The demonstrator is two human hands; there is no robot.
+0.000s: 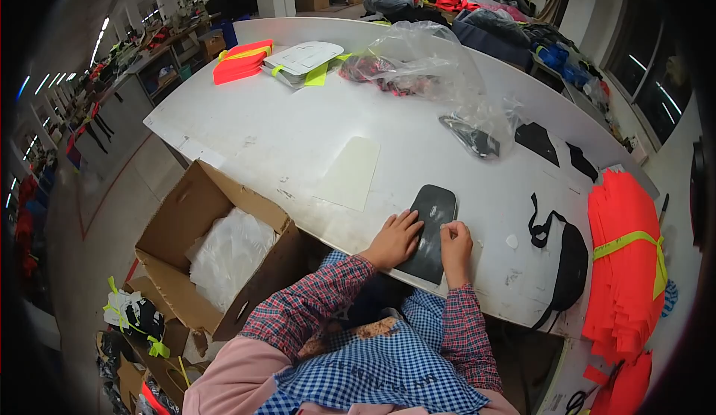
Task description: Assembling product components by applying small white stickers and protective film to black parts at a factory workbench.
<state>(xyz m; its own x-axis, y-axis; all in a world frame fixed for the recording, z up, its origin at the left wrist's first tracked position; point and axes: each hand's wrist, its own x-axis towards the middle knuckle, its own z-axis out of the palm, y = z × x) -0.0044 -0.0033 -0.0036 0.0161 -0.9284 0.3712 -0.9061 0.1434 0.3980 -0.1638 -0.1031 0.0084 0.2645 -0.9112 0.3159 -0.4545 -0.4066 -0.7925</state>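
Observation:
A flat black panel (431,221) with rounded upper corners lies near the front edge of the white table, over a pale sheet that shows at its right. My left hand (395,240) rests flat at the panel's left edge, fingers stretched out and their tips on it. At the right edge, my right hand (456,249) is closed, thumb and forefinger pinched together against the panel. Whatever is between those fingertips, if anything, is too small to make out. A pale tapered template (350,173) lies to the left of the panel.
An open cardboard box (168,225) with clear plastic bags (231,255) stands at the left. Orange-red fabric pieces (623,258), tied with yellow, and a black strapped pouch (568,266) are at the right. A clear plastic bag (425,49) and an orange stack (242,63) lie farther back.

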